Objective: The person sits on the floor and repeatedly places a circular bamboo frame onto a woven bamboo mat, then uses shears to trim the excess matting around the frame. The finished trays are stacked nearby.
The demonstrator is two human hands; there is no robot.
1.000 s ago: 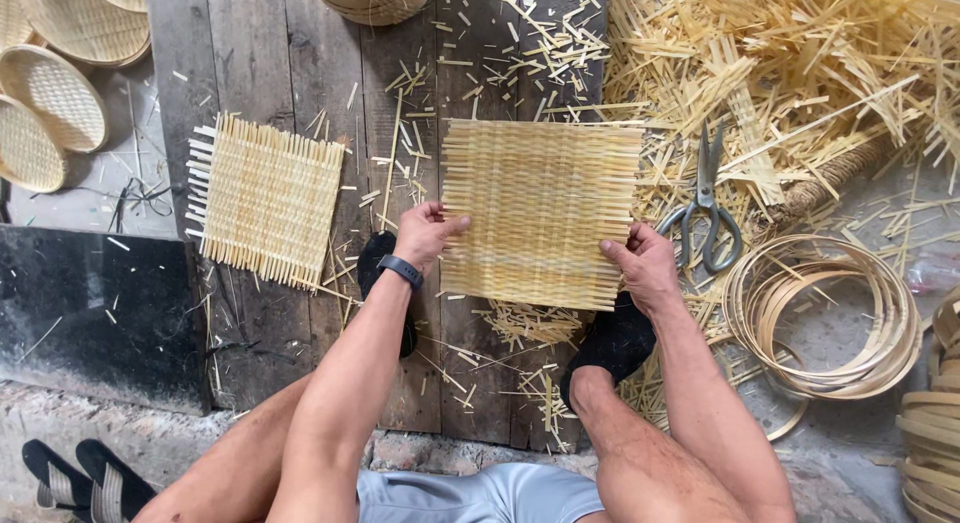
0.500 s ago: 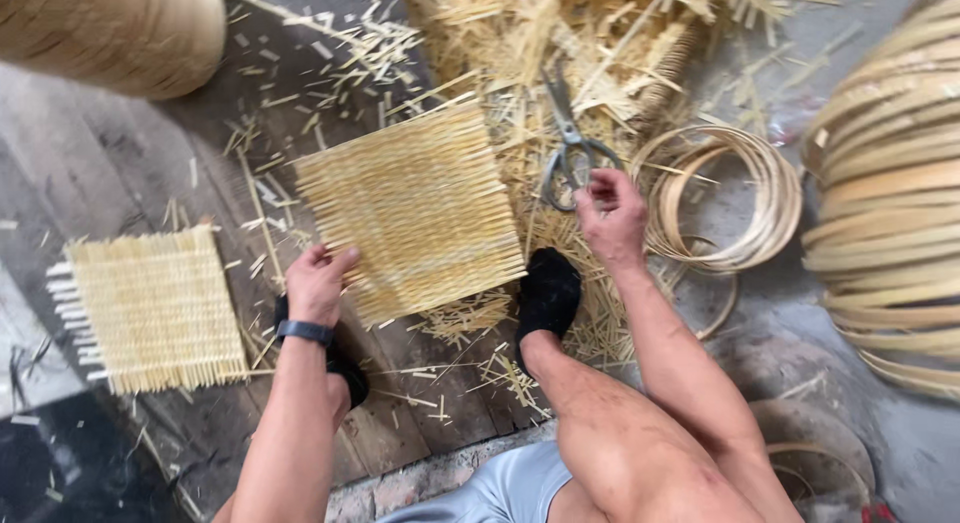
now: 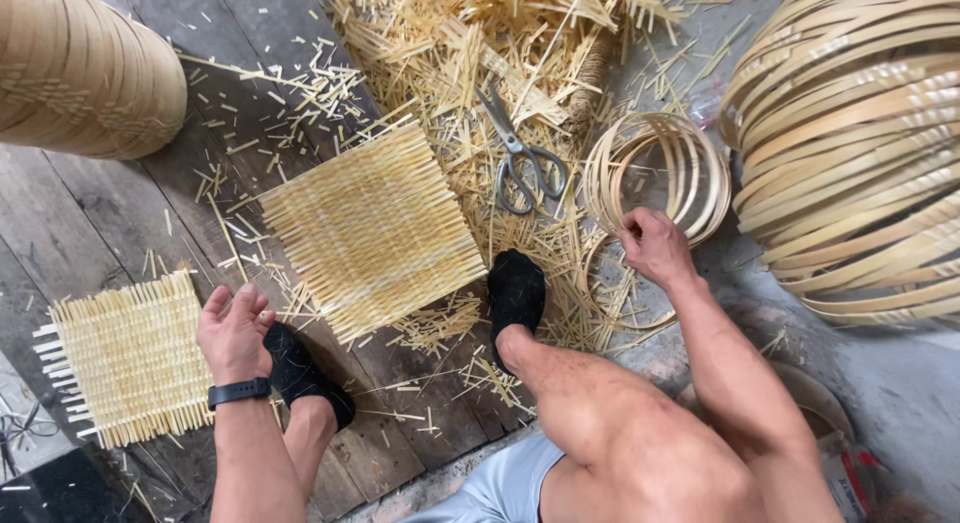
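- Right hand [image 3: 655, 245] is out at the stack of bamboo hoops [image 3: 655, 173]. Fingers curl at the near edge of the hoops; whether the grip has actually clamped a hoop or only touches it, I cannot tell.
- Left hand [image 3: 235, 330] is released: palm open, fingers loosely spread, holding nothing. It hovers above the left foot, between the two mats.
- Large woven mat [image 3: 372, 228] lies flat on the wooden plank floor [image 3: 110, 213], just ahead of both feet and tilted to them. No hand touches it. The weave looks complete across the square; strip ends stick out ragged on all sides, so my read is weaving done, edges untrimmed, no rim fitted.
- Small woven mat [image 3: 130, 358] lies flat to the left, well apart from the large one, same state: woven, loose ends, no hoop.
- Scissors [image 3: 520, 153] lie on the offcut heap [image 3: 470, 53] beyond the large mat, between mat and hoops, untouched.
- Judgement: mats are finished as flat pieces; the hoop is being fetched now, so shaping and rimming are left. Roughly mid-way.
- Bigger bundle of bamboo rings [image 3: 860, 153] sits at right, near the hoops.
- A rounded woven basket [image 3: 85, 68] sits at top left.
- Black-socked feet rest on the planks by the large mat's near edge.
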